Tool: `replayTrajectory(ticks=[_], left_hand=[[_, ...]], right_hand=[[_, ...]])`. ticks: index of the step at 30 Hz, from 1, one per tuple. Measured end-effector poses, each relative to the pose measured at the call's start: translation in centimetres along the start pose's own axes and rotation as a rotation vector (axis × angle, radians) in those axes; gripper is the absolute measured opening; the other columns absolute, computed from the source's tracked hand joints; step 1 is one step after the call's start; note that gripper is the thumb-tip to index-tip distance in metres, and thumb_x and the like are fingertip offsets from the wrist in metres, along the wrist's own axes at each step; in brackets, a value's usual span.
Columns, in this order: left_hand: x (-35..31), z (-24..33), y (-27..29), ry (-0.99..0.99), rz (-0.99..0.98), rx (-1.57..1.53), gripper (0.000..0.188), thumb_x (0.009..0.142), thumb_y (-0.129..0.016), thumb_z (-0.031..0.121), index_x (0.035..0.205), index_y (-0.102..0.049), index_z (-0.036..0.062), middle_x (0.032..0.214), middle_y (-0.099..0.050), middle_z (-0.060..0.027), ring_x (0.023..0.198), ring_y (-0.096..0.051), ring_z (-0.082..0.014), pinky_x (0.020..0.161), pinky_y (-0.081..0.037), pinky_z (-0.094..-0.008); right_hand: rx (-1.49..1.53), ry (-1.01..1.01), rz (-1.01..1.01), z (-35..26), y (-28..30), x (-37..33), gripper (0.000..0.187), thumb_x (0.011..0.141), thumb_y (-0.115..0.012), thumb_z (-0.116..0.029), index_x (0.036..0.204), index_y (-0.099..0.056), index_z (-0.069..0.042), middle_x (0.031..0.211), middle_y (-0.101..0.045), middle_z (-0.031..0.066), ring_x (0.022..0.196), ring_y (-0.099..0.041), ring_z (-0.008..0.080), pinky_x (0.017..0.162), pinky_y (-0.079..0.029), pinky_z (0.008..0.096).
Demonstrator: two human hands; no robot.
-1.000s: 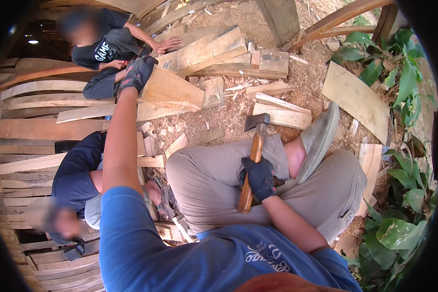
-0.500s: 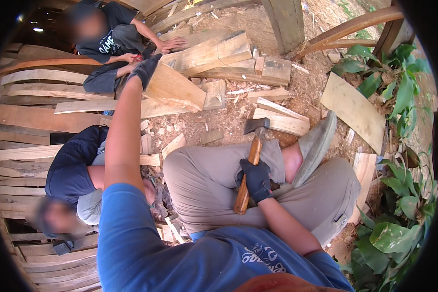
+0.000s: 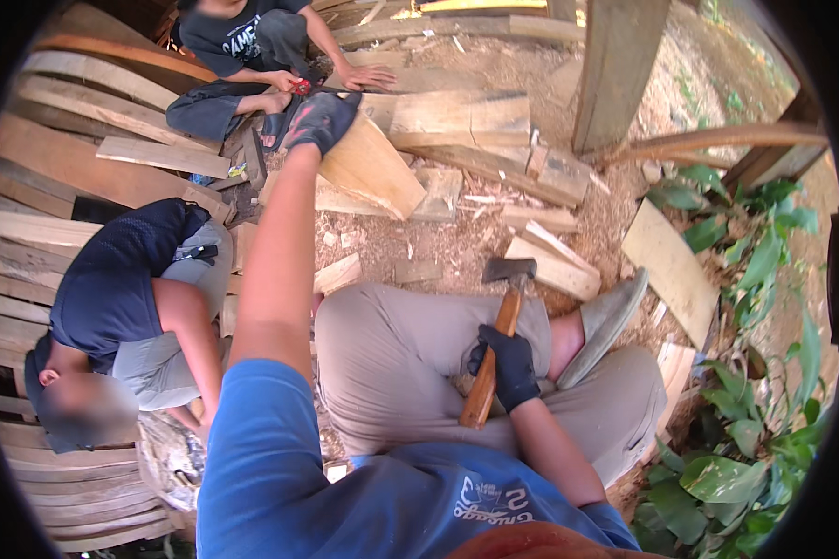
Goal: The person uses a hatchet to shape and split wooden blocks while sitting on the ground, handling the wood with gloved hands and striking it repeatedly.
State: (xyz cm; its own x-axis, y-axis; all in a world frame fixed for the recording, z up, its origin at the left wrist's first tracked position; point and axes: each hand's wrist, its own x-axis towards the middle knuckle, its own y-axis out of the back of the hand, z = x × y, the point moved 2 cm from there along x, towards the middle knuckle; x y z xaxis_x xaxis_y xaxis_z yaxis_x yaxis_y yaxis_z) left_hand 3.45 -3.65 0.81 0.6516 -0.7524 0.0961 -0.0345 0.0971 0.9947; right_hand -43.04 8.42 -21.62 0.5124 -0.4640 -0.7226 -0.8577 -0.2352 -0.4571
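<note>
My left hand (image 3: 324,123), in a dark glove, reaches far forward with its fingers curled over the upper end of a pale wooden board (image 3: 375,166). The board stands tilted next to a stack of thick planks (image 3: 461,116). Low in front of me, my right hand (image 3: 508,365), in a black glove, is wrapped round the wooden handle of a hatchet (image 3: 494,347). Its dark steel head points away from me, over my folded leg.
A person (image 3: 261,47) sits at the far left, one palm on the wood. Another person (image 3: 126,289) crouches on my left. Curved planks (image 3: 93,168) lie along the left. A wooden post (image 3: 622,74) rises ahead; leafy plants (image 3: 736,475) grow on the right. Wood chips cover the ground.
The view has shifted, so things ahead sit further right. The person on my left has moved and bends lower. My hands keep their holds on the board and hatchet.
</note>
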Motion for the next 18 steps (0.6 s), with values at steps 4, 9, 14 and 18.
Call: replayTrajectory(ticks=[4, 9, 14, 18], left_hand=[[-2.7, 1.6, 1.8, 0.027, -0.082, -0.128, 0.072, 0.103, -0.049, 0.061, 0.139, -0.07, 0.0024, 0.144, -0.067, -0.0246, 0.137, -0.062, -0.0418, 0.117, -0.046, -0.0474], [-1.1, -0.5, 1.0, -0.035, -0.142, -0.212, 0.071, 0.103, -0.047, 0.062, 0.136, -0.072, 0.0038, 0.144, -0.068, -0.0233, 0.136, -0.064, -0.0412, 0.116, -0.048, -0.0476], [-0.5, -4.1, -1.2, -0.193, -0.101, -0.207, 0.066, 0.107, -0.042, 0.059, 0.13, -0.076, 0.0073, 0.136, -0.071, -0.0242, 0.128, -0.066, -0.0425, 0.111, -0.05, -0.0483], [-1.5, -2.4, -0.8, -0.189, -0.116, -0.241, 0.068, 0.107, -0.04, 0.06, 0.125, -0.077, 0.0051, 0.132, -0.073, -0.0241, 0.125, -0.068, -0.0429, 0.109, -0.051, -0.0491]], right_hand=[[-0.102, 0.022, 0.012, -0.8, -0.6, -1.3, 0.026, 0.097, -0.077, -0.021, 0.104, -0.066, 0.002, 0.079, -0.072, 0.0145, 0.065, -0.071, 0.0257, 0.059, -0.059, 0.0382], [-0.494, 0.153, 0.094, -1.1, -1.0, -2.0, 0.022, 0.098, -0.078, -0.019, 0.098, -0.07, 0.001, 0.075, -0.071, 0.0098, 0.062, -0.069, 0.0202, 0.058, -0.057, 0.0355], [-0.719, 0.414, 0.077, -4.8, -5.9, -4.7, 0.021, 0.099, -0.078, -0.021, 0.101, -0.069, -0.002, 0.074, -0.07, 0.0052, 0.062, -0.067, 0.0148, 0.058, -0.055, 0.0333], [-0.686, 0.665, 0.132, -6.5, -8.9, -3.8, 0.018, 0.102, -0.075, -0.019, 0.103, -0.066, -0.003, 0.074, -0.069, 0.0035, 0.059, -0.067, 0.0138, 0.056, -0.054, 0.0309]])
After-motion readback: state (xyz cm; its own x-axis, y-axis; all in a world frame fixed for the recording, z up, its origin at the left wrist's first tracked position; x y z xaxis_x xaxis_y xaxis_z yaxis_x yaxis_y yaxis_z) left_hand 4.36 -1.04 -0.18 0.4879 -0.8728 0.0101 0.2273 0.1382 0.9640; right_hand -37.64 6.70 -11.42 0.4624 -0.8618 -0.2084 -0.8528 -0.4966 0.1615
